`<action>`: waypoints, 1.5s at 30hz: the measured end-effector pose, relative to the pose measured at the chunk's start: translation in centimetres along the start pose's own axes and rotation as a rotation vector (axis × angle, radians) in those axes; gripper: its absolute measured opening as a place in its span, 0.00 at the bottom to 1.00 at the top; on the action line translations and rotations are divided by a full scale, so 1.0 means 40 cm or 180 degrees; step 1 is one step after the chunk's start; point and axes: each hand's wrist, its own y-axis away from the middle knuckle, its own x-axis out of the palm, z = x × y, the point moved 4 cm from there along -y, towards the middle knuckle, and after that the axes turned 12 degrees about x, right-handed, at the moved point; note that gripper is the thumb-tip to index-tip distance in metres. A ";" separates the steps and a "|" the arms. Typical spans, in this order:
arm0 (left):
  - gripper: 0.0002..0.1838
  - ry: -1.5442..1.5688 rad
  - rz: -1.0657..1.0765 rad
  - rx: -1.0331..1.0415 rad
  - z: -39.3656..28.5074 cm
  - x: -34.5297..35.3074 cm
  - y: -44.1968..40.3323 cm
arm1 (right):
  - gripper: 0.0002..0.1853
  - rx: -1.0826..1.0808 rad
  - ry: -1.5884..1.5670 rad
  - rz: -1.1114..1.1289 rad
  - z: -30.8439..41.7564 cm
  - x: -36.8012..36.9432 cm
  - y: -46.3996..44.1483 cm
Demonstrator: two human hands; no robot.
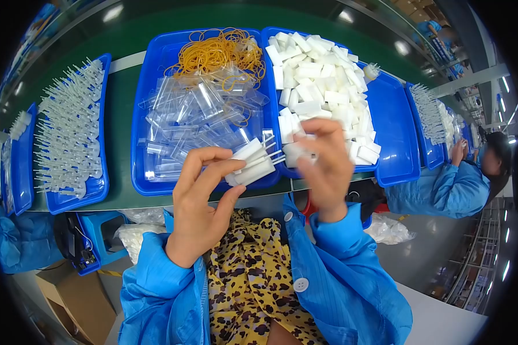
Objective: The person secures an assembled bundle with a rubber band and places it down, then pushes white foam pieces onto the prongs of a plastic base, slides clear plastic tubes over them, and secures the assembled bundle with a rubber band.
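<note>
Holding one bundle at the centre of the view, made of at least two white blocks, with about four thin white rods poking out towards two o'clock. Clamping it between thumb and fingers of the left hand, wrist angled down towards seven o'clock. Raising the right hand at three o'clock, fingers bent towards nine but blurred; cannot tell whether open or closed on anything. Counting at least six blue trays across the green bench: at eleven o'clock, the central tray of many clear plastic pieces and tan rubber bands; at one o'clock, the foam tray of piled white blocks, partly hidden behind the right hand; at nine o'clock, the tray of white stick-like parts. Seeing one co-worker at three o'clock, well apart.
</note>
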 end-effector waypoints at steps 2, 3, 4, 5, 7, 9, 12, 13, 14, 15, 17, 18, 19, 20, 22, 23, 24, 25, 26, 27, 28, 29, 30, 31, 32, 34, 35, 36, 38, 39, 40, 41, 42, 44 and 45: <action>0.19 0.0288 -0.0346 -0.0247 0.006 -0.001 0.004 | 0.16 0.0117 0.0474 -0.0401 -0.032 -0.044 -0.048; 0.19 0.0283 -0.0354 -0.0259 0.002 0.002 0.003 | 0.15 0.0000 0.1022 -0.0490 -0.039 -0.057 -0.074; 0.18 0.0554 -0.0422 -0.0377 0.001 0.006 0.000 | 0.15 0.0002 0.1013 -0.0482 -0.062 -0.063 -0.085; 0.17 0.0821 -0.0495 -0.0490 0.002 0.007 -0.002 | 0.15 -0.0054 0.1496 -0.0340 -0.095 -0.055 -0.090; 0.16 0.0993 -0.0522 -0.0515 0.004 0.007 -0.003 | 0.14 -0.0126 0.1964 -0.0178 -0.117 -0.043 -0.092; 0.15 0.1166 -0.0557 -0.0559 0.011 0.005 -0.001 | 0.12 -0.0067 0.1934 -0.0269 -0.119 -0.037 -0.090; 0.13 0.1407 -0.0727 -0.0442 0.019 -0.004 0.003 | 0.09 0.0383 0.1275 -0.0686 -0.085 -0.055 -0.085; 0.11 0.1297 -0.0817 -0.0427 0.025 -0.006 0.005 | 0.09 0.0388 0.1273 -0.0680 -0.084 -0.050 -0.077; 0.09 0.1194 -0.0903 -0.0405 0.028 -0.007 0.005 | 0.08 0.0790 0.0307 -0.0705 -0.097 -0.051 -0.067; 0.09 0.1206 -0.0899 -0.0403 0.028 -0.004 0.003 | 0.08 0.1174 -0.0659 -0.0723 -0.109 -0.050 -0.055; 0.07 0.1005 -0.1047 -0.0377 0.025 -0.001 0.001 | 0.09 0.1484 -0.0924 -0.0576 -0.089 -0.048 -0.037; 0.07 0.1013 -0.1050 -0.0384 0.025 0.003 0.000 | 0.08 0.1656 -0.1159 -0.0456 -0.089 -0.045 -0.026; 0.07 0.0876 -0.1062 -0.0307 0.024 0.006 0.000 | 0.08 0.1829 -0.1396 -0.0333 -0.089 -0.039 -0.014; 0.07 0.0737 -0.1074 -0.0231 0.022 0.008 -0.001 | 0.08 0.1734 -0.1473 -0.0341 -0.087 -0.029 -0.002; 0.07 0.0530 -0.1083 -0.0123 0.023 0.009 0.001 | 0.08 0.1633 -0.1649 -0.0331 -0.081 -0.010 0.009; 0.08 0.0320 -0.1088 -0.0004 0.020 0.008 0.002 | 0.09 0.1520 -0.1827 -0.0327 -0.074 0.001 0.013; 0.08 0.0311 -0.1095 -0.0010 0.019 0.008 0.001 | 0.09 0.1608 -0.2023 -0.0274 -0.048 0.015 0.006; 0.08 0.0194 -0.1091 0.0059 0.016 0.007 0.001 | 0.09 0.1610 -0.2029 -0.0265 -0.034 0.025 0.006; 0.08 0.0075 -0.1089 0.0132 0.012 0.005 0.001 | 0.09 0.1607 -0.2081 -0.0245 -0.024 0.034 0.006; 0.08 0.0064 -0.1099 0.0131 0.013 0.004 0.001 | 0.09 0.1603 -0.2133 -0.0223 -0.019 0.039 0.006; 0.08 0.0064 -0.1152 0.0139 0.015 0.003 0.003 | 0.09 0.1597 -0.2141 -0.0209 -0.021 0.040 0.007; 0.08 0.0065 -0.1201 0.0145 0.015 0.000 0.006 | 0.09 0.1583 -0.2208 -0.0123 -0.024 0.042 0.009; 0.08 0.0059 -0.1203 0.0141 0.015 -0.001 0.007 | 0.10 0.1573 -0.2274 -0.0045 -0.027 0.044 0.012; 0.07 0.0077 -0.1236 0.0135 0.015 -0.003 0.009 | 0.10 0.1576 -0.2277 -0.0044 -0.030 0.043 0.013; 0.07 0.0098 -0.1273 0.0131 0.015 -0.005 0.010 | 0.10 0.1578 -0.2269 -0.0086 -0.034 0.041 0.012; 0.07 0.0037 -0.1235 0.0150 0.016 -0.005 0.009 | 0.10 0.1574 -0.2256 -0.0120 -0.035 0.039 0.010; 0.07 -0.0025 -0.1190 0.0164 0.016 -0.004 0.008 | 0.09 0.1496 -0.2097 -0.0079 -0.031 0.039 0.010; 0.07 -0.0023 -0.1190 0.0164 0.015 -0.004 0.008 | 0.09 0.1417 -0.1938 -0.0042 -0.027 0.039 0.010; 0.07 -0.0007 -0.1118 0.0158 0.012 0.001 0.004 | 0.08 0.1321 -0.1535 -0.0050 -0.010 0.047 0.011; 0.07 -0.0002 -0.1115 0.0157 0.013 0.003 0.003 | 0.07 0.1224 -0.1134 -0.0049 0.003 0.052 0.011; 0.07 -0.0061 -0.1125 0.0210 0.013 0.003 0.002 | 0.07 0.1226 -0.1132 -0.0047 0.013 0.057 0.011; 0.07 -0.0125 -0.1138 0.0263 0.013 0.003 0.002 | 0.07 0.0879 -0.0446 -0.0118 0.034 0.059 0.009; 0.07 -0.0133 -0.1141 0.0255 0.014 0.003 0.003 | 0.07 0.0527 0.0232 -0.0186 0.050 0.064 0.009; 0.09 -0.0105 -0.1044 0.0309 0.014 0.006 0.003 | 0.06 0.0559 0.0124 -0.0234 0.043 0.073 0.012; 0.09 -0.0114 -0.1051 0.0307 0.009 0.003 0.000 | 0.04 0.0589 0.0027 -0.0290 0.037 0.076 0.013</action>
